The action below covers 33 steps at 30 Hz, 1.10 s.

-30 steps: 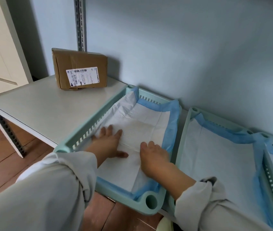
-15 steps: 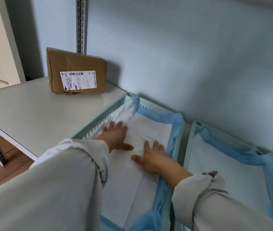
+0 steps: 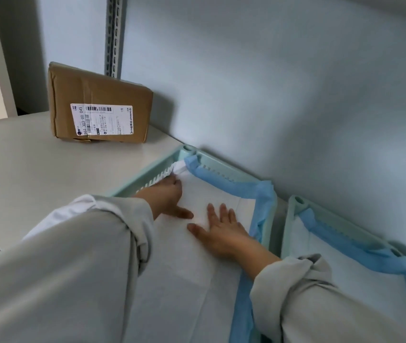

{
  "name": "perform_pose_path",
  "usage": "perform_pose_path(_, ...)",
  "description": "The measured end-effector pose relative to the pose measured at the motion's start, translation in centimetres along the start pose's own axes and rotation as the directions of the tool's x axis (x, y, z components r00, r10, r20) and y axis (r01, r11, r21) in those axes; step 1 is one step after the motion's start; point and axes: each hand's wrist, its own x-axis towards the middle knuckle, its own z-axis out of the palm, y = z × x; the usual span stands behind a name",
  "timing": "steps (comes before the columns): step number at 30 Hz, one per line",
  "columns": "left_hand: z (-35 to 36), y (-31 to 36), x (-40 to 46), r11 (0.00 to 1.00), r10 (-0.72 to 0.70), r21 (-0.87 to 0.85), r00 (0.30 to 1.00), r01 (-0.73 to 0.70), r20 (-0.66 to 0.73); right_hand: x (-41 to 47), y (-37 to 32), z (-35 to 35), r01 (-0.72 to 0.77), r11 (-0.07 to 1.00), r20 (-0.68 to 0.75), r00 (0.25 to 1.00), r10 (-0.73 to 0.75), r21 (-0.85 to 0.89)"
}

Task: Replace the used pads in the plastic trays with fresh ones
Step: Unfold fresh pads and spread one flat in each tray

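Both hands, the left hand and right hand, press flat with straight, slightly spread fingers on the white pad lying in the left tray, a thin, limp sheet probably best lifted by its blue edge.

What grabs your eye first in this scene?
Two bare hands, the left hand and right hand, press flat on a white pad with blue edging inside a pale green plastic tray. Behind, a brown cardboard parcel with a white label leans against the wall on the grey shelf.
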Motion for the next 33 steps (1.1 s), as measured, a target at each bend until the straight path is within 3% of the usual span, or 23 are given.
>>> perform_pose_path(2, -0.1, 0.3, 0.2, 0.999, -0.049, 0.016, 0.998, 0.049, 0.026, 0.3, 1.2, -0.2, -0.172, 0.983, -0.008, 0.985, 0.173, 0.063)
perform_pose_path(4, -0.5, 1.1, 0.5, 0.997, -0.058, 0.036, 0.996, 0.061, -0.072, 0.5, 1.1, -0.5, -0.236, 0.969, -0.011, 0.971, 0.237, 0.079)
perform_pose_path(8, -1.3, 1.7, 1.9, 0.995, 0.006, 0.094, 0.957, 0.022, -0.291, 2.3, 0.0, -1.2, -0.008, 1.0, -0.111, 0.994, 0.007, -0.004)
perform_pose_path(11, 0.0, 0.8, 3.0, 0.987, 0.138, 0.107, 0.973, -0.12, -0.183, 3.9, 0.9, -1.5, 0.048, 0.999, -0.076, 0.996, -0.05, -0.024)
perform_pose_path(17, 1.6, 0.1, 3.6, 0.999, 0.043, -0.012, 0.998, -0.044, -0.05, 4.1, 2.9, -0.1, -0.15, 0.981, -0.122, 0.979, 0.165, 0.123)
perform_pose_path(25, 1.6, 0.3, 3.4, 1.0, 0.004, 0.003, 0.999, -0.004, -0.046, 4.5, 2.5, 0.0, -0.149, 0.976, -0.12, 0.978, 0.169, 0.158)
perform_pose_path(30, 0.8, 1.7, 2.9, 0.992, -0.061, 0.103, 0.996, 0.067, -0.059, 4.3, 2.0, -2.8, -0.182, 0.983, 0.041, 0.983, 0.181, 0.008)
perform_pose_path(33, 0.5, 3.8, 0.6, 0.998, -0.059, 0.032, 0.997, 0.058, 0.05, 0.9, 1.2, -2.0, -0.061, 0.997, 0.024, 0.998, 0.062, -0.047)
